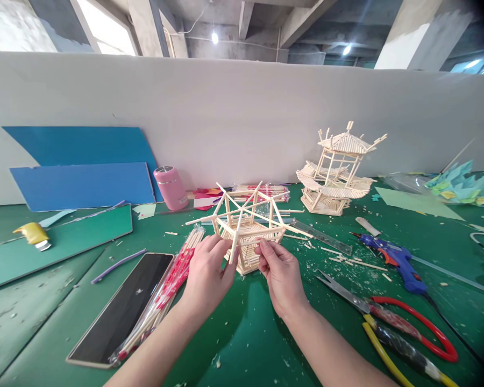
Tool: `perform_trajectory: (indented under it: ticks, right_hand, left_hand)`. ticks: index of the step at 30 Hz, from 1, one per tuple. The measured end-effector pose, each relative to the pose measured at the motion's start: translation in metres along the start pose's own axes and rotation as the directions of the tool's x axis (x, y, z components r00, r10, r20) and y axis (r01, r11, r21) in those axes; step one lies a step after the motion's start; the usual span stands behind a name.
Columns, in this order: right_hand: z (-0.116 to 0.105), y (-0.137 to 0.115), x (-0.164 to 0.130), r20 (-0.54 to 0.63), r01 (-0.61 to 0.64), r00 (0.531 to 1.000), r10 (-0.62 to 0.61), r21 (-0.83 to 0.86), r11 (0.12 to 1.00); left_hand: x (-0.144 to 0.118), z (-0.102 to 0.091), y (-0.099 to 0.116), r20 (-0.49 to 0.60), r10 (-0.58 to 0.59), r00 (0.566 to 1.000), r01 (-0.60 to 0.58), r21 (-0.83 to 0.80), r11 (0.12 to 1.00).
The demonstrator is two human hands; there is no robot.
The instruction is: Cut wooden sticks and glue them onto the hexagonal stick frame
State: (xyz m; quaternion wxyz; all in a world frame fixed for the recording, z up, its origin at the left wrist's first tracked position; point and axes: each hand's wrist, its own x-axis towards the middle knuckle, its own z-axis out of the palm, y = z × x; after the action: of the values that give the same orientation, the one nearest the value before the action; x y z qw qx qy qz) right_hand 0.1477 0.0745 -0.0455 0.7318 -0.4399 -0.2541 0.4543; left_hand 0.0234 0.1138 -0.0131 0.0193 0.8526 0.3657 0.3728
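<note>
A pavilion-like frame of thin wooden sticks (pixel 253 230) stands on the green table in front of me, with sticks radiating from its top. At its front left corner, my left hand (pixel 210 269) is closed on the frame beside a slanting stick; its fingertips are partly hidden. On the other side, my right hand (pixel 281 274) pinches the end of a short thin wooden stick (pixel 248 244) between thumb and forefinger. This stick lies across the frame's front, just below its upper bar. Whether its left end touches my left fingers, I cannot tell.
Behind right stands a finished-looking stick pavilion (pixel 339 172). To the right lie a blue glue gun (pixel 399 260), scissors (pixel 387 312) and a clear ruler (pixel 322 236). At left are a phone (pixel 125 306), bagged sticks (pixel 165 290) and a pink canister (pixel 171 188).
</note>
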Motion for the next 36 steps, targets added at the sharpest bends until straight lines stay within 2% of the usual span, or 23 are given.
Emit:
perform_trajectory:
  ticks: [12, 18, 23, 25, 27, 28, 30, 31, 33, 34, 36]
  right_hand:
    - [0.0, 0.001, 0.001, -0.005, 0.002, 1.0, -0.002, 0.008, 1.0]
    - [-0.001, -0.001, -0.003, -0.002, -0.042, 0.999, 0.042, -0.008, 0.999]
    - [-0.009, -0.023, -0.028, 0.03, -0.147, 0.988, 0.149, -0.065, 0.987]
    - [-0.025, -0.039, -0.042, 0.067, -0.164, 0.981, 0.18, -0.19, 0.968]
    - [-0.053, -0.057, -0.056, 0.124, -0.068, 0.982, 0.145, -0.482, 0.874]
    - [-0.071, -0.066, -0.063, 0.139, 0.025, 0.987, 0.08, -0.625, 0.781]
    - [-0.117, -0.081, -0.075, 0.123, 0.163, 0.986, -0.11, -0.848, 0.505]
    - [-0.142, -0.086, -0.08, 0.106, 0.164, 0.979, -0.175, -0.917, 0.363]
    - [-0.193, -0.092, -0.089, 0.107, 0.132, 0.978, -0.179, -0.982, 0.132]
    - [-0.215, -0.093, -0.092, 0.126, 0.135, 0.975, -0.183, -0.99, 0.036]
    - [-0.251, -0.091, -0.095, 0.175, 0.166, 0.974, -0.143, -0.983, -0.075]
  left_hand:
    - [0.001, -0.002, 0.001, 0.003, -0.016, 1.0, 0.016, -0.052, 0.999]
    - [-0.003, -0.003, 0.001, 0.026, -0.075, 0.997, 0.078, -0.099, 0.992]
    - [-0.019, -0.011, 0.005, 0.077, -0.153, 0.985, 0.162, -0.146, 0.976]
    - [-0.028, -0.016, 0.007, 0.129, -0.186, 0.974, 0.21, -0.207, 0.956]
    - [-0.036, -0.02, 0.009, 0.201, -0.218, 0.955, 0.27, -0.289, 0.918]
    - [-0.04, -0.022, 0.011, 0.238, -0.231, 0.943, 0.301, -0.323, 0.897]
    - [-0.046, -0.023, 0.017, 0.306, -0.257, 0.917, 0.361, -0.359, 0.861]
    - [-0.049, -0.023, 0.021, 0.343, -0.266, 0.901, 0.389, -0.367, 0.845]
    - [-0.053, -0.021, 0.032, 0.416, -0.269, 0.868, 0.437, -0.385, 0.813]
    - [-0.055, -0.019, 0.038, 0.45, -0.257, 0.855, 0.452, -0.403, 0.796]
    - [-0.058, -0.015, 0.051, 0.51, -0.218, 0.832, 0.478, -0.461, 0.748]
